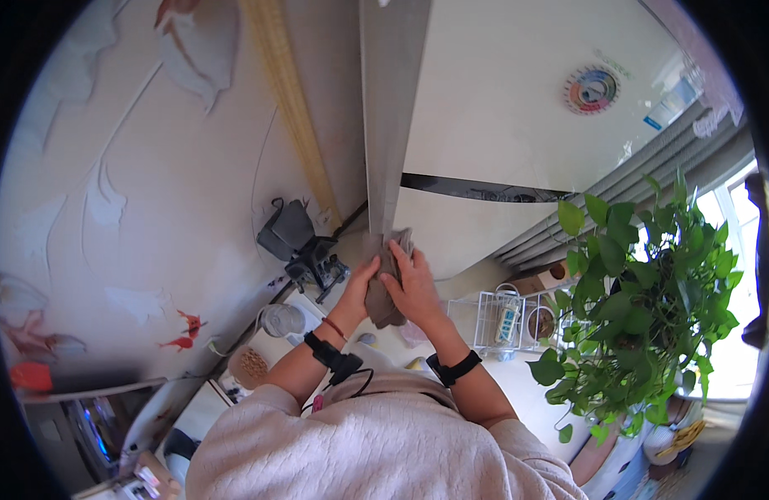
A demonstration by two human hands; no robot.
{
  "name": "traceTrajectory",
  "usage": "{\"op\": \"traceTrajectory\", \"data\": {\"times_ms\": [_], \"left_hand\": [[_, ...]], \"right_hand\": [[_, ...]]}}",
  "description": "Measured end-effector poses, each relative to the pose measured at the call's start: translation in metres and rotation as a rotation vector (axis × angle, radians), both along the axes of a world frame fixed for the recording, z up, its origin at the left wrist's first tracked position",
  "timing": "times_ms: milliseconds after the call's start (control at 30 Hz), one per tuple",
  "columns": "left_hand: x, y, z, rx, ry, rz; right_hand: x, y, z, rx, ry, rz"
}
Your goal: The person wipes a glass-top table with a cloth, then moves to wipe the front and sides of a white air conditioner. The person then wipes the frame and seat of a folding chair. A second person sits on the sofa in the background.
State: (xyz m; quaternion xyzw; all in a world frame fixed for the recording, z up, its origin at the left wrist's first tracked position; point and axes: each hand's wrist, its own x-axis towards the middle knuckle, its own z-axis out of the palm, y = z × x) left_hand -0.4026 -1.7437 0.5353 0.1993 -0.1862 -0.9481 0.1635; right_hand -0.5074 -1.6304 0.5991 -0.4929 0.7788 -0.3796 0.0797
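Note:
A crumpled brown-grey cloth (383, 303) is held between my two hands, in front of the grey side panel (390, 125) of a white refrigerator. My left hand (361, 287) grips the cloth's left edge, thumb upward. From the right, my right hand (417, 289) lies over the cloth with its fingers bent onto it. The cloth's upper end overlaps the panel in view; whether it touches cannot be made out. The refrigerator's white front (484, 94) bears a round colourful sticker (592, 90) and a dark band (484, 187).
Left of my hands, a black folded device (290, 231) stands by the mural wall (140, 219). A clear jar (282, 320) and a bowl of nuts or beans (250, 365) sit lower left. Right are a white wire rack (484, 319) with a power strip (507, 324) and a leafy potted plant (634, 294).

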Motion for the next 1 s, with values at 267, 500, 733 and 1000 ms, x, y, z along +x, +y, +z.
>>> {"op": "traceTrajectory", "data": {"times_ms": [267,500,733,1000], "left_hand": [[-0.045,-0.085,0.119,-0.473,0.147,0.884],[-0.127,-0.028,0.080,-1.335,-0.507,0.945],[-0.136,-0.035,-0.065,-1.138,-0.549,0.858],[-0.150,-0.063,-0.182,-0.731,-0.809,0.580]], "right_hand": [[-0.066,0.113,-0.012,0.339,-0.367,0.011],[-0.065,0.226,-0.060,0.503,-0.553,-0.158],[-0.066,0.238,-0.064,0.663,-0.724,-0.352],[-0.054,0.201,-0.066,0.650,-0.774,-0.356]]}}
